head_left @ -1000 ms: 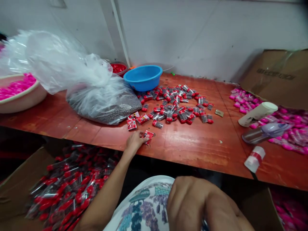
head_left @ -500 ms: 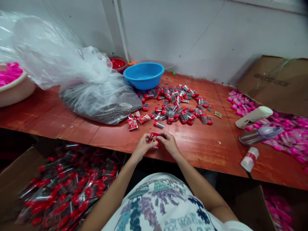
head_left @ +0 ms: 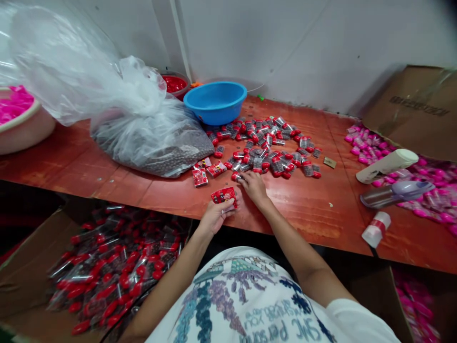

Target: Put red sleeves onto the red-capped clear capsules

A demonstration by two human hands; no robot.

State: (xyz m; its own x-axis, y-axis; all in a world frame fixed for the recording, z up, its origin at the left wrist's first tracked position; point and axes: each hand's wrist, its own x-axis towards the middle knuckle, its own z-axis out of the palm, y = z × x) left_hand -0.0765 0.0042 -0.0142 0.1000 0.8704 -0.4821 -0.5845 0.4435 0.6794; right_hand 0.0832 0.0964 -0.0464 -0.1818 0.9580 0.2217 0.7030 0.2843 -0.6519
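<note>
My left hand grips a red printed card between thumb and fingers, just above the table's front edge. My right hand reaches forward, its fingertips closed around a small clear bottle with a red cap, mostly covered by the fingers. Beyond it spreads a loose pile of similar red-capped bottles with dark contents. Left of the pile lie several red printed packets.
A clear bag of dark beads and a blue basin stand behind. At right lie a white roll, a scoop, pink-capped bottles and a carton. A lower box holds red-capped pieces.
My right hand has left the red card and moved forward to a red-capped bottle. The left hand keeps the card, now more fully exposed. The view has shifted slightly.
</note>
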